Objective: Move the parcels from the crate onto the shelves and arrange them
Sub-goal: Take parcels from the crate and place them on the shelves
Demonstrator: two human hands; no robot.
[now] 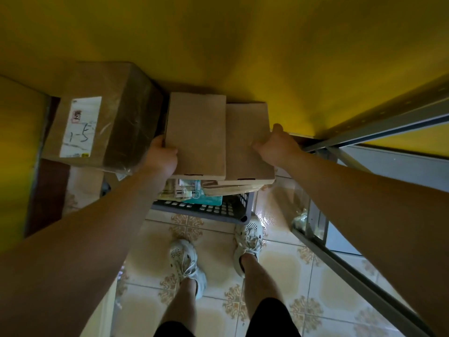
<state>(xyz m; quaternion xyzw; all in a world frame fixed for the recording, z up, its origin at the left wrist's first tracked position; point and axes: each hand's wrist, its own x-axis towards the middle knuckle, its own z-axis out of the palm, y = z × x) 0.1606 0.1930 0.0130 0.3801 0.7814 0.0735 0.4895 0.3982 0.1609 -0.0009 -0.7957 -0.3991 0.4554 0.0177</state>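
Note:
Two flat brown cardboard parcels lie side by side in front of me, above the crate. My left hand point(162, 155) grips the left edge of the left parcel point(198, 135), thumb on top. My right hand point(275, 145) holds the right edge of the right parcel point(245, 142), fingers curled over it. Below them stands a dark grey slotted crate point(211, 210) on the floor, with several more packets and a teal packet point(206, 198) inside, partly hidden by the parcels.
A large taped box point(102, 117) with a white label marked "1-5" sits at left on top of another box point(80, 188). A grey metal shelf frame point(364, 132) runs along the right. Yellow wall behind, tiled floor and my feet below.

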